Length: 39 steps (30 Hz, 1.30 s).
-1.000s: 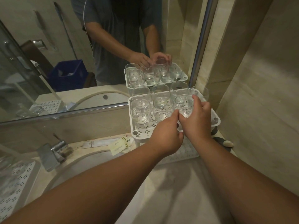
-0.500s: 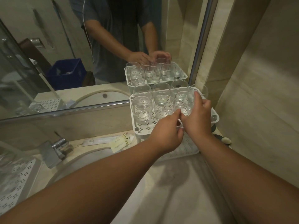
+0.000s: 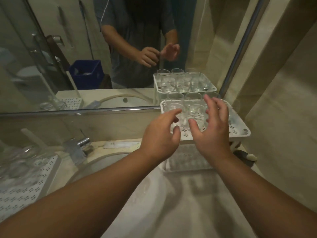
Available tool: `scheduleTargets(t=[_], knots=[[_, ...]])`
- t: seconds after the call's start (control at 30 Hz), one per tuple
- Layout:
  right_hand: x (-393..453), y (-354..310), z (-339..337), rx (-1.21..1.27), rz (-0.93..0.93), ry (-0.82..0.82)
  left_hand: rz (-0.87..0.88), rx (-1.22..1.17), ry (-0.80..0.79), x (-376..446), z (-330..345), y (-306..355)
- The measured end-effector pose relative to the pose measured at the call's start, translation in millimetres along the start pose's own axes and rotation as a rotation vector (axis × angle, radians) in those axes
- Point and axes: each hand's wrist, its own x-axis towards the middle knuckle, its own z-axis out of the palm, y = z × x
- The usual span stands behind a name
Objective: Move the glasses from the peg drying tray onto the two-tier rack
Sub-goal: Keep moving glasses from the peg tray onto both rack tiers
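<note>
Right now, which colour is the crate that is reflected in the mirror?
Dark blue. The crate shows only as a reflection in the mirror, in the head view.

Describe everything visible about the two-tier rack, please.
The two-tier rack looks like white plastic, with perforated shelves one above the other. It stands on the counter in the corner by the mirror. Clear glasses stand upright on the top shelf. Both hands, left hand and right hand, hover before it, holding nothing.
</note>
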Motion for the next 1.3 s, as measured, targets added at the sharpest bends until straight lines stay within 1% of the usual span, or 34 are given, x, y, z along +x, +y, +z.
scheduleTargets(t=[0.07, 0.13, 0.2, 0.3, 0.47, 0.67, 0.8, 0.9, 1.03, 1.3], knots=[[-3, -30, 16, 0.064, -0.050, -0.034, -0.031, 0.026, 0.072, -5, -32, -15], [-7, -58, 36, 0.127, -0.098, -0.078, -0.087, 0.033, 0.110, -14, -63, -34], [-12, -84, 60, 0.187, -0.124, -0.129, -0.146, 0.034, 0.118, -29, -93, -54], [-25, -122, 100, 0.231, -0.152, -0.209, -0.189, 0.063, 0.117, -56, -138, -84], [-52, -187, 163, 0.271, -0.225, -0.366, -0.279, 0.108, 0.169, -97, -211, -132], [-85, -260, 233, 0.310, -0.264, -0.549, -0.391, 0.178, 0.201, -145, -286, -184], [-104, -300, 279, 0.319, -0.298, -0.646, -0.539, 0.223, 0.190, -173, -327, -224], [-120, -322, 313, 0.272, -0.315, -0.737, -0.648, 0.231, 0.180, -194, -348, -251], [-138, -338, 355, 0.182, -0.331, -0.858, -0.735, 0.215, 0.115, -214, -365, -277], [-162, -333, 415, -0.133, -0.318, -1.086, -0.856, 0.178, 0.036, -241, -362, -324]])
